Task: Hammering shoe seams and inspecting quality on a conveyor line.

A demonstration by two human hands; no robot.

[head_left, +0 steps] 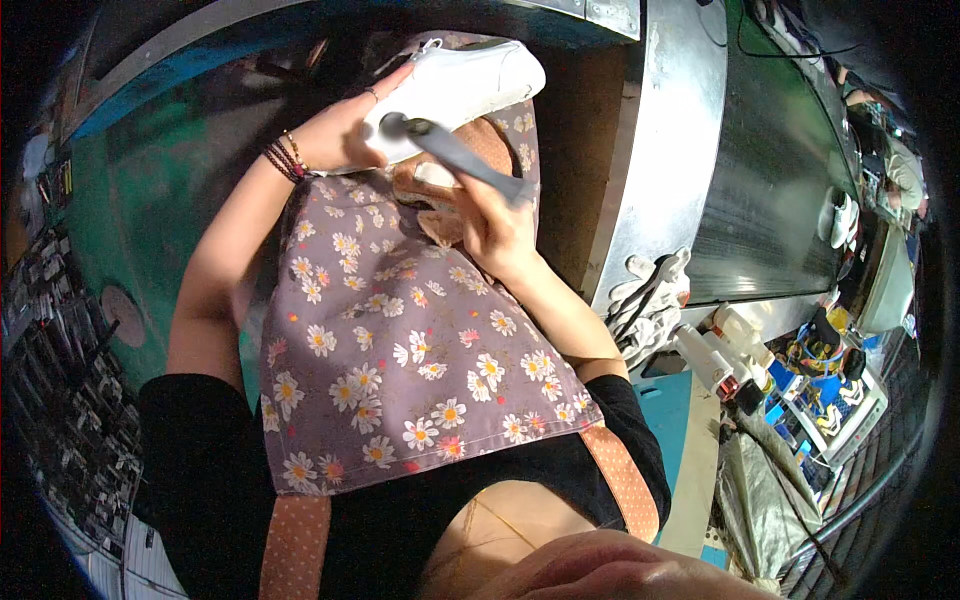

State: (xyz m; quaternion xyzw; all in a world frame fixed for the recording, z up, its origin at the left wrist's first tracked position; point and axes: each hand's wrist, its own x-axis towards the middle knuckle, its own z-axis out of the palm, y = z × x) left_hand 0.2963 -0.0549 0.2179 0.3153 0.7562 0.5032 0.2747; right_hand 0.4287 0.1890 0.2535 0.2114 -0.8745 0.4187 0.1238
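Observation:
A white shoe [470,85] lies on its side above my lap, toe pointing right. My left hand [345,135] grips its heel end, with the thumb near the opening and dark bracelets on the wrist. In my right hand [497,225] is a hammer [455,155] with a grey handle; its dark round head is at the heel end of the shoe and slightly blurred. Whether the head touches the shoe I cannot tell. Under the shoe, a brown patch of cloth [490,140] shows on my flowered apron [400,340].
A metal-edged conveyor belt [775,180] runs along the right, with white shoes [843,220] on it. White gloves or cloths [650,300] are heaped at its near end. Bottles [705,360] and a tray of colourful items [840,410] stand at lower right. Another person [903,175] is at far right.

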